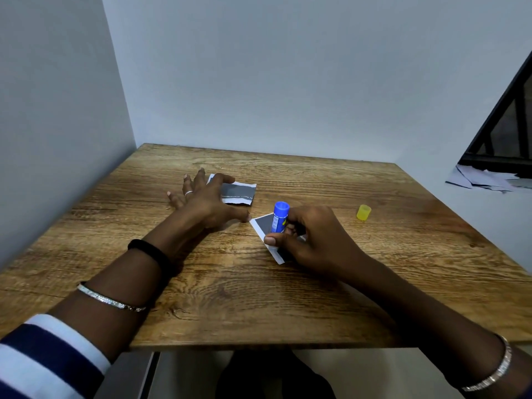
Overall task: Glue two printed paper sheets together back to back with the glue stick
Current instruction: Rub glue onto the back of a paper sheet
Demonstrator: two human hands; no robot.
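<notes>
Two small printed paper sheets lie on the wooden table (259,298). The far sheet (240,192), dark grey with a white border, is partly under the fingers of my left hand (205,201), which rests flat and spread; its thumb tip touches a corner of the near sheet (263,224). My right hand (309,240) grips the blue glue stick (279,218) and holds it upright, tip down on the near sheet, which it largely covers. The stick's tip is hidden.
The glue stick's yellow cap (363,212) stands on the table to the right of my right hand. Past the table's right edge lies a pile of paper scraps (486,180) under a dark frame. Grey walls close the left and far sides.
</notes>
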